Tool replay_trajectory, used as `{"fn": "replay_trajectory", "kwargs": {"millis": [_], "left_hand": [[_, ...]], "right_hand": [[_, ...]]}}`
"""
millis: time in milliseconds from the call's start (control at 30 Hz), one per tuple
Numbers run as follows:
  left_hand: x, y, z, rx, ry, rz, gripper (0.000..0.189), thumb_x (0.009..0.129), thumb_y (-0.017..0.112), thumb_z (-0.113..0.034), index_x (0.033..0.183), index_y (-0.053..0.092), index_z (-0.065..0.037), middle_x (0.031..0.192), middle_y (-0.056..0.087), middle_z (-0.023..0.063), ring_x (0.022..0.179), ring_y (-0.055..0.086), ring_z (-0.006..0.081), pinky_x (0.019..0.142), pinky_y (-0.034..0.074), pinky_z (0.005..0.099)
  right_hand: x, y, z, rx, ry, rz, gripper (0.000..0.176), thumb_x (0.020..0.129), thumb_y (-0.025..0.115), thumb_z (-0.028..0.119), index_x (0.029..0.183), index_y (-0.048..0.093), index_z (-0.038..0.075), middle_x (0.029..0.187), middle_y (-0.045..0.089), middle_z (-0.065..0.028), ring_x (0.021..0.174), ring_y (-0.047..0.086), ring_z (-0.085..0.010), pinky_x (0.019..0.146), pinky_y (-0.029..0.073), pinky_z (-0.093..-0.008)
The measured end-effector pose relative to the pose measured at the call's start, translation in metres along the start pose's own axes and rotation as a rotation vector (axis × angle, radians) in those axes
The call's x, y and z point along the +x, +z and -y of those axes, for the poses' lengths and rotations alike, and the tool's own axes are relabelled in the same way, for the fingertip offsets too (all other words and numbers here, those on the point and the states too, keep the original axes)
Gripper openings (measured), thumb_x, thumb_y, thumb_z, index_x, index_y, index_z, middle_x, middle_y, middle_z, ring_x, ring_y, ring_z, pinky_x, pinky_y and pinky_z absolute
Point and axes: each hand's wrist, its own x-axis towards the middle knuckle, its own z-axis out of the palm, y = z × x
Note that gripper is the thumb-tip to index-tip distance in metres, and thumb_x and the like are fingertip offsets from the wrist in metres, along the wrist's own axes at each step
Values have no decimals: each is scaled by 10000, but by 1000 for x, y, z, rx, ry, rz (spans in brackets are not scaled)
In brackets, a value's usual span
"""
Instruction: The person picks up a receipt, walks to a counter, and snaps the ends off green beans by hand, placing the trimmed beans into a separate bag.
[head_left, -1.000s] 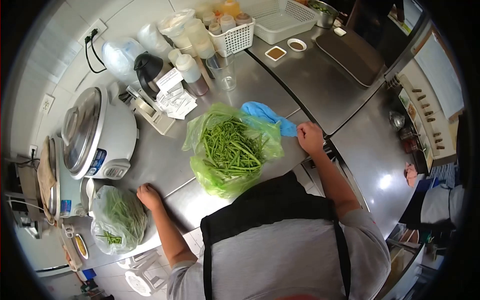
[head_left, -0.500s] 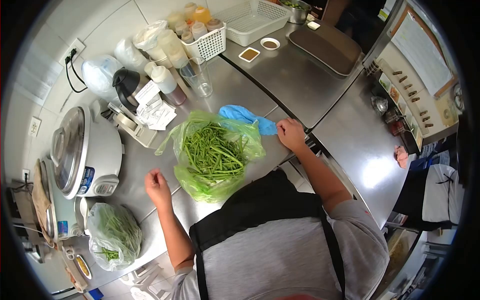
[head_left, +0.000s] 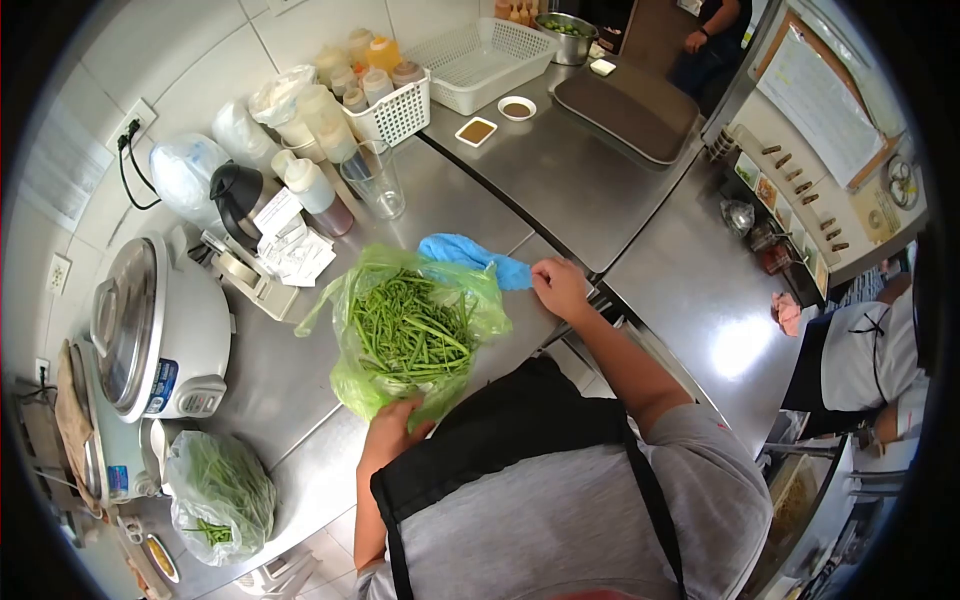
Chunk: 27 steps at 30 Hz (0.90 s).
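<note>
A light green plastic bag lies spread on the steel counter, its mouth wide and full of thin green vegetable stems. My left hand is at the bag's near edge, fingers curled against the plastic. At the far right of the bag, a crumpled blue cloth rests on the counter, partly against the plastic. My right hand is closed on the cloth's right end, close to the counter's corner.
To the left stand a large rice cooker and a second bag of greens. A tape dispenser, a plastic pitcher and a bottle basket line the wall. Beyond lie sauce dishes and a brown tray. Other people stand at right.
My left hand has moved right from beside the bag to its near edge. My right hand stays at the blue cloth. The camera view has shifted slightly.
</note>
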Motion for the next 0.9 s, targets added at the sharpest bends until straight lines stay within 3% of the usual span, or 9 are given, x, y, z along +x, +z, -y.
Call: {"fn": "replay_trajectory", "kwargs": {"millis": [100, 167, 267, 400, 433, 533, 667, 733, 900], "left_hand": [[-9, 20, 22, -178, -52, -25, 333, 647, 665, -128, 947, 555, -34, 906, 553, 159, 888, 507, 341, 749, 420, 375], [-5, 18, 14, 6, 1, -55, 275, 653, 643, -109, 906, 558, -40, 857, 553, 153, 844, 514, 343, 718, 427, 374], [6, 24, 14, 171, 10, -47, 191, 665, 607, -82, 845, 557, -43, 782, 546, 147, 778, 521, 341, 669, 429, 376], [10, 6, 0, 9, -93, -158, 103, 707, 566, -66, 804, 551, -34, 749, 547, 148, 733, 532, 325, 637, 429, 352], [13, -2, -4, -64, -101, -217, 95, 715, 562, -63, 802, 546, -28, 751, 549, 144, 726, 536, 311, 637, 428, 337], [8, -23, -13, -220, -99, -343, 80, 734, 553, -56, 798, 536, -13, 750, 555, 118, 699, 538, 247, 637, 423, 293], [1, -43, -21, -273, -78, -430, 62, 736, 545, -36, 784, 529, 1, 712, 546, 74, 661, 510, 153, 624, 409, 250], [-3, -44, -17, -306, -75, -402, 49, 735, 542, -28, 772, 532, 2, 691, 545, 54, 645, 497, 127, 610, 404, 240], [-6, -49, -29, -378, -154, -102, 70, 764, 531, -47, 805, 549, 7, 681, 537, 26, 633, 478, 110, 602, 398, 229]], "right_hand": [[-12, 4, 24, 223, 74, 381, 232, 686, 607, 268, 801, 565, 71, 705, 593, -68, 654, 570, -229, 588, 437, -312], [-19, -3, 54, 184, 31, 708, 375, 681, 622, 357, 893, 556, 55, 733, 601, -77, 685, 578, -215, 608, 438, -299], [-35, 1, 87, 297, -13, 875, 490, 669, 607, 464, 921, 516, 54, 741, 581, -85, 681, 564, -216, 593, 427, -320], [-41, 34, 93, 259, -12, 830, 374, 731, 564, 376, 801, 506, 13, 708, 570, -84, 631, 553, -205, 565, 424, -319], [-36, 33, 92, 328, -36, 852, 268, 771, 530, 272, 761, 497, 6, 677, 556, -71, 590, 535, -162, 546, 421, -287], [-28, 29, 83, 724, 265, 815, 147, 802, 491, 165, 842, 496, 24, 694, 514, -22, 595, 476, -99, 572, 422, -245], [-14, -1, 83, 920, 314, 643, 124, 814, 479, 147, 806, 493, 24, 675, 507, -11, 592, 489, -86, 557, 418, -233], [-16, 0, 78, 934, 212, 555, 169, 812, 490, 175, 757, 490, 15, 639, 532, -32, 557, 511, -104, 529, 420, -256], [-9, -19, 84, 569, 152, 690, 108, 811, 506, 144, 831, 501, 38, 695, 519, 4, 626, 494, -73, 571, 406, -223]]}}
